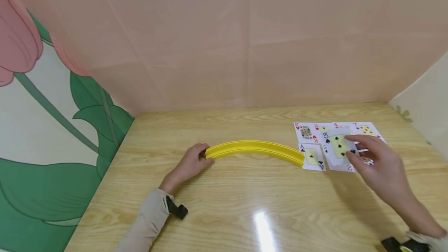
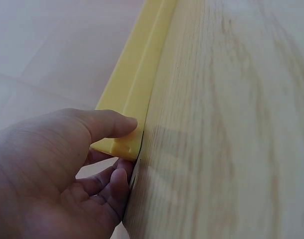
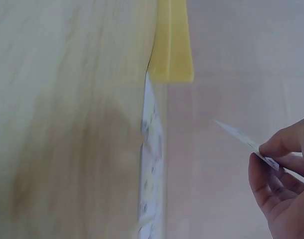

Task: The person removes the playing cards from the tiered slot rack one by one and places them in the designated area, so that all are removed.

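At its left end, a curved yellow track piece (image 1: 252, 146) with raised edges is pinched by my left hand (image 1: 189, 166). In the left wrist view the thumb (image 2: 112, 124) lies over the track's end and the other fingers curl beneath it. My right hand (image 1: 383, 166) pinches a spade playing card (image 3: 239, 135) between thumb and fingers, held up above the table in the right wrist view. Below it lie face-up cards, among them a king of hearts (image 1: 305, 132) and an ace of clubs (image 1: 310, 156). The track's right end overlaps the ace's left edge in the head view.
The wooden table (image 1: 224, 197) meets a pinkish cloth-like wall (image 1: 210, 49) at the back. A panel painted with leaves and a flower (image 1: 52, 127) flanks the left side, and a pale wall (image 1: 427, 100) the right. Several cards lie in two rows at the right.
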Demonstrator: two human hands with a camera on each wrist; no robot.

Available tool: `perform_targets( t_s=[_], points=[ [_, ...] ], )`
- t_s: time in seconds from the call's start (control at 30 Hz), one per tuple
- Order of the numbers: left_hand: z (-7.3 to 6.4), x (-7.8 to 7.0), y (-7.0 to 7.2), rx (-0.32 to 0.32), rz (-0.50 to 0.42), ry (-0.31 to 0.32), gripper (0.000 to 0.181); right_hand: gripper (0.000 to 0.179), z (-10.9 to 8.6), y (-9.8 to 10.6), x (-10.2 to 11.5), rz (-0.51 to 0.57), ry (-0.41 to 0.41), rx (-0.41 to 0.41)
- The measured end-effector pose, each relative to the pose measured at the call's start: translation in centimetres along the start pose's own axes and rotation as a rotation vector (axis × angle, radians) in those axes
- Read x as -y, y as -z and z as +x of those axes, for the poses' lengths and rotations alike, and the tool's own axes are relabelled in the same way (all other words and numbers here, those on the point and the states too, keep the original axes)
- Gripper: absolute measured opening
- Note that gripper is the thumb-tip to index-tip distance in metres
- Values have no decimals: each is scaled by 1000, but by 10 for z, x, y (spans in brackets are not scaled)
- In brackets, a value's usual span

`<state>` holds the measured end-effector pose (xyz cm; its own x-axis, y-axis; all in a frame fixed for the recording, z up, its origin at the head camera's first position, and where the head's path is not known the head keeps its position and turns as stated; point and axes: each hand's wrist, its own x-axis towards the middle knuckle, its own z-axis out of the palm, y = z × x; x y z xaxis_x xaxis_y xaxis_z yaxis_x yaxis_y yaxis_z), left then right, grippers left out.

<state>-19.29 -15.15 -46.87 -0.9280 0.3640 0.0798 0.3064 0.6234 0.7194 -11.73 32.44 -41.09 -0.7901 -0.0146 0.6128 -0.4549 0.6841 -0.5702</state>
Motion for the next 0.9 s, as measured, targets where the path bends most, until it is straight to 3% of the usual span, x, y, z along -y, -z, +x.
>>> perform_targets(
  t_s=[0.33,0.6,0.73,0.9],
  points=[
    [1,3,-1,8,-7,-5,19,26,-17,26,-46,-4,-217,-144],
    [1,1,-1,7,-21,4,18,22,-26,38,-70,13,-412,-155],
    [1,1,-2,4,-22,-4,18,36,-27,46,-83,127,-486,-120],
    [0,4,-2,-1,-19,-6,18,55,-29,53,-103,316,-452,-86]
  ],
)
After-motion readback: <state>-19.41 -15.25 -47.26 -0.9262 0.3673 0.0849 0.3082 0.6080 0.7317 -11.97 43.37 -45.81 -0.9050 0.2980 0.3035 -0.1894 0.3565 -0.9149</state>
